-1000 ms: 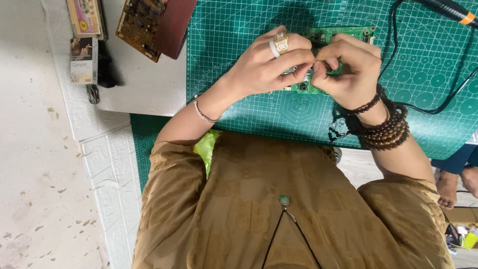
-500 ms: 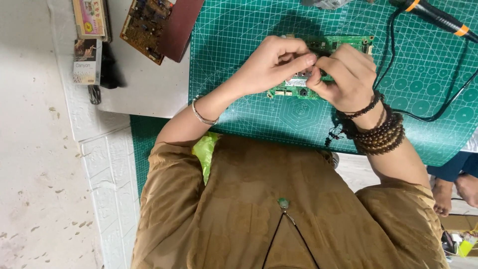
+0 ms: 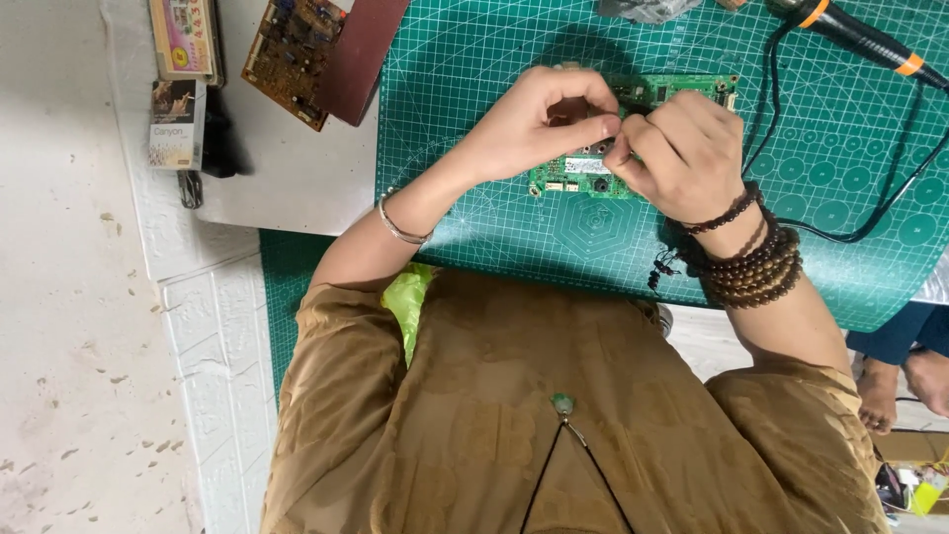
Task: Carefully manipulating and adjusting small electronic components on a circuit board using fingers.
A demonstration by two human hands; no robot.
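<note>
A green cutting mat (image 3: 494, 59) covers the bench under both hands. On it, directly beneath the two grips, lies a green circuit board (image 3: 583, 178), partly hidden by the fingers. The left hand (image 3: 529, 124) comes in from the left, its grip pinched at the fingertips over the board's middle; what it pinches is too small to tell. The right hand (image 3: 682, 148) meets it from the right, its grip also clenched at the fingertips, touching the left fingertips. A black cable (image 3: 870, 213) curves across the mat to the right of the right grip. A brown circuit board (image 3: 292, 54) lies well left of the left grip, beyond the mat's edge.
</note>
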